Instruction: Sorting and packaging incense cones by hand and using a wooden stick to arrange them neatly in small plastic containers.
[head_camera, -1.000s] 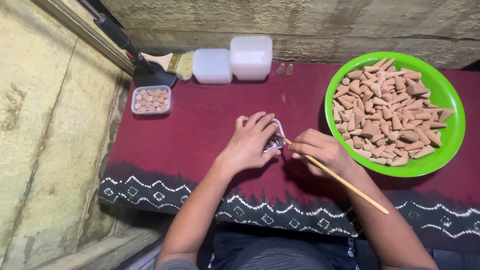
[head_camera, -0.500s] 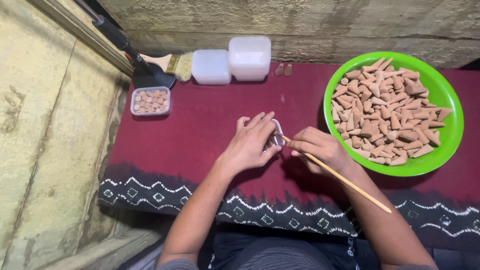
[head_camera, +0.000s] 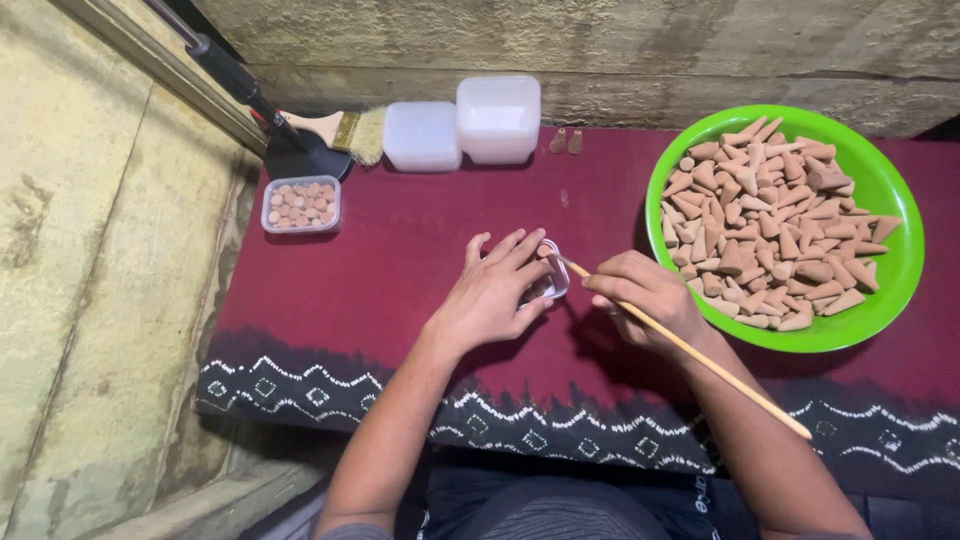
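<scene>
From my remote seat, head view only. Left hand (head_camera: 495, 295) lies over a small clear tub (head_camera: 548, 283) near the middle of the table (head_camera: 400, 250), fingers spread and curled round it, steadying it on the dark red cloth (head_camera: 380, 330). Most of the tub is hidden under the fingers; I think there are brown pieces inside, but I cannot be sure from this angle.

Right hand (head_camera: 645, 300) is closed in a pinch on a thin wooden stick (head_camera: 690, 350). The stick's long axis runs diagonally: its tip points up and left, into the tub's open top, and its tail trails down and right past the wrist toward the patterned cloth edge. The stick lies low, tilted only a little off the cloth.

Just right of that hand sits a green bowl (head_camera: 890, 200), heaped with tan cones (head_camera: 770, 225), lying every which way. At the far edge stand two white lidded boxes (head_camera: 470, 125), side by side and touching. Left of them a paintbrush (head_camera: 345, 130) lies bristles to the right. Nearer me, a second clear tub of round brown pieces (head_camera: 301, 203) sits apart, well left of the hands.
</scene>
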